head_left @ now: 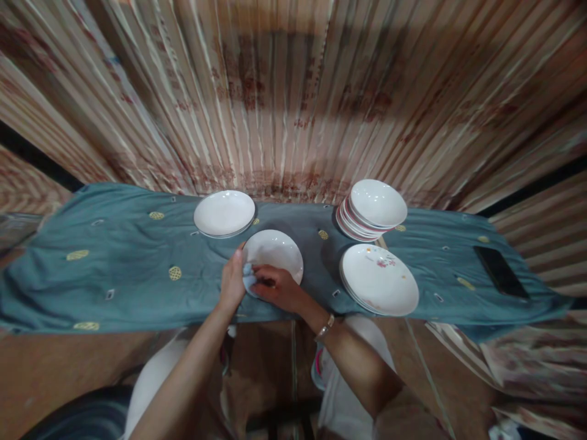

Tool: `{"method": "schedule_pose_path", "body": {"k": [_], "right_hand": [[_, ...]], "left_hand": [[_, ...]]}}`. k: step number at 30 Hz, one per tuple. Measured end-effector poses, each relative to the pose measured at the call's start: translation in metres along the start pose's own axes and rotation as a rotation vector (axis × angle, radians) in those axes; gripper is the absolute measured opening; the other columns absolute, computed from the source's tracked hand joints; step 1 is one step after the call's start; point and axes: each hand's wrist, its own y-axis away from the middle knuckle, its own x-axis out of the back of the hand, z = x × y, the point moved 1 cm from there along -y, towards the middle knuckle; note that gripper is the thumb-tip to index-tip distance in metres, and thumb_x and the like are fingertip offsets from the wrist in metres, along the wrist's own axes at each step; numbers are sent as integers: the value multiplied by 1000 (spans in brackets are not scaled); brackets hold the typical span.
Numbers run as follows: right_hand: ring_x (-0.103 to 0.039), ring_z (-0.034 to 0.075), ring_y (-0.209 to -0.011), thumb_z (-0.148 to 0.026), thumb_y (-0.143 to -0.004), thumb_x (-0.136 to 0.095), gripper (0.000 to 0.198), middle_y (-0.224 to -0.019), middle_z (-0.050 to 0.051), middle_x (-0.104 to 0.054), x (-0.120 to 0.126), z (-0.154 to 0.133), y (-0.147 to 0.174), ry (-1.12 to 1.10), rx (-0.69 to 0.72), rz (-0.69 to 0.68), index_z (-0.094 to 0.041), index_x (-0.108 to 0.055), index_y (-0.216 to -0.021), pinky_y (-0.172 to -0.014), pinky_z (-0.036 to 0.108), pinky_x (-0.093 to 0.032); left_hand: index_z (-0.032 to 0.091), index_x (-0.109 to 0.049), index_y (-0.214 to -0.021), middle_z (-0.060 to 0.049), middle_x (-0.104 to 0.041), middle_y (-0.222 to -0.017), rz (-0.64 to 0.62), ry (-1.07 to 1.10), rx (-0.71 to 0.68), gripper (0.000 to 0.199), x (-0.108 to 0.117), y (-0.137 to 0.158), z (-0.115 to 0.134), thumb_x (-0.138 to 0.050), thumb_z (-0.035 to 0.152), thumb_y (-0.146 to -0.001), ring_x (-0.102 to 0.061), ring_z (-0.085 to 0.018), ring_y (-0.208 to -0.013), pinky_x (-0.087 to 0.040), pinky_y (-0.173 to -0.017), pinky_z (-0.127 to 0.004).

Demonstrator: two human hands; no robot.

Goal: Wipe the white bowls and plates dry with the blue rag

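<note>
A white bowl (pixel 279 247) is in front of me at the middle of the table, its near left side partly covered by my hands. My left hand (pixel 233 281) grips its left rim, thumb upward. In my right hand (pixel 279 287), bent fingers pinch a light blue cloth (pixel 249 278) against the bowl's near left inside. The right wrist wears a metal bracelet. Behind and to the left lies a short stack of white plates (pixel 224 212).
A tall stack of bowls (pixel 378 205) stands at the back right. Closer to me are stacked flower-patterned plates (pixel 383 278). A dark phone (pixel 501 271) lies at the right end of the teal tablecloth (pixel 132 263). A pleated curtain (pixel 284 110) hangs behind the table.
</note>
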Motion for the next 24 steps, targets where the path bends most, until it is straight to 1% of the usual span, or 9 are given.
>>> {"method": "schedule_pose_path", "body": {"k": [2, 4, 6, 9, 11, 14, 17, 19, 24], "right_hand": [[-64, 21, -103, -40, -80, -69, 23, -111, 7, -69, 4, 1, 3, -8, -13, -39, -18, -68, -86, -89, 32, -48], [-66, 21, -100, -39, -79, -71, 22, -108, 7, -70, 10, 0, 7, 9, -24, -83, -17, -69, -84, -87, 32, -49], [-66, 20, -98, -32, -79, -71, 15, -107, 6, -71, 16, -3, 12, 65, -38, -138, -17, -69, -83, -86, 31, -49], [-66, 17, -95, -19, -77, -71, 5, -104, 4, -72, 27, -8, 19, 189, -58, -216, -17, -68, -81, -86, 29, -48], [-66, 17, -93, -14, -76, -71, 6, -101, 2, -72, 35, -9, 23, 263, -76, -250, -17, -69, -81, -85, 28, -48], [-66, 16, -92, -10, -74, -70, 10, -99, 2, -73, 46, -7, 27, 377, -110, -279, -17, -69, -81, -83, 27, -47], [-66, 17, -90, -9, -74, -68, 11, -95, 2, -73, 57, -4, 31, 527, -125, -269, -17, -70, -80, -81, 26, -46], [-66, 17, -88, -9, -75, -66, 11, -93, 3, -73, 63, -2, 33, 632, -125, -234, -17, -70, -80, -81, 27, -46], [-63, 20, -95, -8, -77, -64, 13, -99, 6, -72, 73, 8, 34, 832, -100, -51, -17, -68, -85, -88, 33, -47]], "left_hand": [[15, -66, -119, -12, -70, -117, 0, -7, -30, 63, 0, 0, 1, -29, 59, -92, -62, -27, -115, -45, -103, -42], [15, -66, -119, -12, -68, -122, 3, -16, -54, 64, -1, -1, 1, -27, 58, -93, -59, -27, -119, -41, -107, -42], [13, -65, -121, -12, -67, -126, -2, -17, -66, 66, -1, -1, 1, -26, 59, -93, -57, -26, -122, -38, -110, -41], [10, -63, -124, -15, -64, -131, -7, -13, -63, 69, -1, -1, 0, -30, 61, -92, -55, -27, -125, -36, -111, -40], [8, -63, -124, -16, -63, -131, -4, -12, -58, 70, -1, -2, -1, -32, 62, -91, -55, -27, -126, -36, -112, -40], [9, -64, -122, -15, -65, -129, -7, -17, -70, 69, 0, -3, -1, -32, 62, -91, -56, -27, -125, -36, -112, -40], [11, -65, -122, -13, -65, -129, -13, -19, -78, 67, 0, -3, 0, -33, 61, -91, -56, -27, -124, -37, -111, -41], [12, -65, -122, -12, -65, -129, -15, -17, -81, 66, 0, -3, 1, -33, 61, -91, -56, -27, -124, -36, -112, -41], [12, -65, -122, -12, -66, -128, -14, -12, -62, 68, 1, -1, 3, -35, 63, -90, -57, -28, -123, -38, -111, -41]]}}
